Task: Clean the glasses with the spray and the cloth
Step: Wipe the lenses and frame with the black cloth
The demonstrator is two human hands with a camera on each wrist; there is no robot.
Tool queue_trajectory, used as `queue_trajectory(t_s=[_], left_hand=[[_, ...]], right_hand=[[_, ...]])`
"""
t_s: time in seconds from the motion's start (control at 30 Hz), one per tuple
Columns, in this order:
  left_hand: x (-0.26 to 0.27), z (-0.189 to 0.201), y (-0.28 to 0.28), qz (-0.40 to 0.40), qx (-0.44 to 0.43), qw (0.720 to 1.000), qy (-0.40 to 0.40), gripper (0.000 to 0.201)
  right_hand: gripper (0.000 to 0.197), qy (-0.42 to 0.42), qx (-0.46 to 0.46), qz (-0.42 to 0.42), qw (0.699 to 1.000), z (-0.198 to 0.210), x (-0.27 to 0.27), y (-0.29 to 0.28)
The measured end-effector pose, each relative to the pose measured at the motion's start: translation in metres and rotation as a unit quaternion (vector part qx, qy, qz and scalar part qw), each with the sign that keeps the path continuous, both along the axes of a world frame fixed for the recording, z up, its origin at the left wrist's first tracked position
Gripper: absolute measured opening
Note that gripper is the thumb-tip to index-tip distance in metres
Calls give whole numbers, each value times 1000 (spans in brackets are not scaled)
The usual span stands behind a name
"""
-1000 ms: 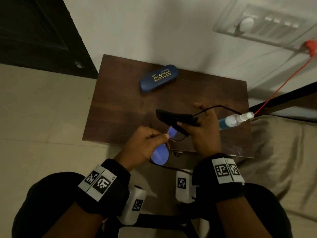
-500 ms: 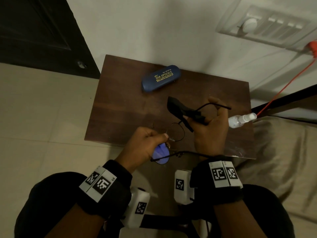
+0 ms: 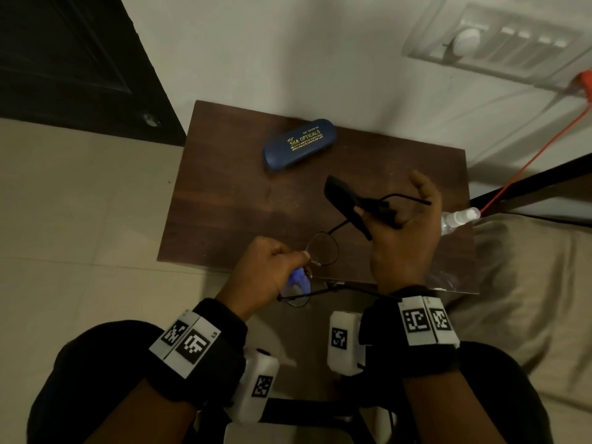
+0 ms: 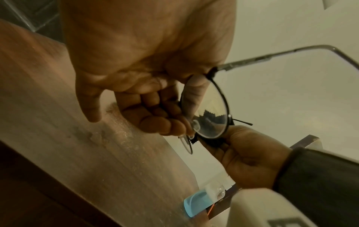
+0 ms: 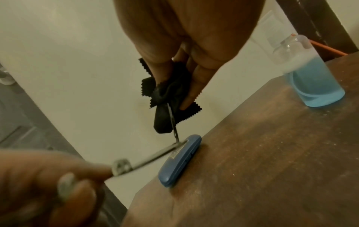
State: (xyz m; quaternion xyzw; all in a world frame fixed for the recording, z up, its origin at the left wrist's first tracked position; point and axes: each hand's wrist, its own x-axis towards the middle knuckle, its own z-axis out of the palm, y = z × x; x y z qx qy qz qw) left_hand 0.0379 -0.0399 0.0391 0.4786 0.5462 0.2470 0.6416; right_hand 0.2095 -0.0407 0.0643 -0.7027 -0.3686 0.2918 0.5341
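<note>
Dark wooden bench (image 3: 224, 193) against a pale wall, beside a beige tiled floor. Left hand (image 3: 269, 267) closed around the glasses (image 3: 322, 248) at the lens rim, just above the near bench edge. Right hand (image 3: 407, 238) pinching the black cloth (image 3: 346, 200) around one temple arm. Spray bottle (image 3: 458, 219) upright just past the right hand. Blue glasses case (image 3: 299, 144) lying well beyond both hands.

Table (image 3: 224, 200): left half bare wood, open to reach. Far edge: case (image 3: 299, 144) lying flat by the wall. Right edge: spray (image 3: 456, 219) upright. Middle near side taken by both hands and glasses (image 3: 322, 248).
</note>
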Motion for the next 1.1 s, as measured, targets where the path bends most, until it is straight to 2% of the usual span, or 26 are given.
queue_trajectory(t_s=[0.1, 0.2, 0.27, 0.33, 0.43, 0.53, 0.73, 0.93, 1.0, 1.1], left_hand=[[2, 2, 1, -1, 24, 1000, -6, 56], [3, 5, -3, -11, 122, 992, 28, 55], [3, 2, -6, -30, 195, 974, 112, 46], [6, 0, -9, -43, 244, 944, 218, 44], [10, 7, -12, -46, 301, 911, 278, 38], [11, 11, -13, -56, 303, 905, 295, 37], [11, 16, -12, -40, 230, 917, 323, 44], [1, 6, -5, -32, 218, 934, 282, 48], [-3, 4, -2, -42, 191, 959, 206, 48], [-8, 1, 3, -27, 96, 992, 78, 42]], right_hand=[[73, 16, 7, 4, 1000, 5, -1, 1], [75, 37, -15, 23, 999, 0, -4, 1], [77, 42, -43, 40, 997, -6, -10, 1], [76, 74, -62, 40, 995, -12, -14, 0], [76, 120, -63, 27, 990, -16, -19, 2], [80, 144, -64, 21, 987, -16, -22, 5], [82, 145, -51, -22, 988, -18, -26, 8], [79, 138, -3, -70, 988, -3, -12, 8], [74, 126, -4, -56, 991, -1, -8, 9], [61, 90, -35, 26, 995, -1, -6, 8]])
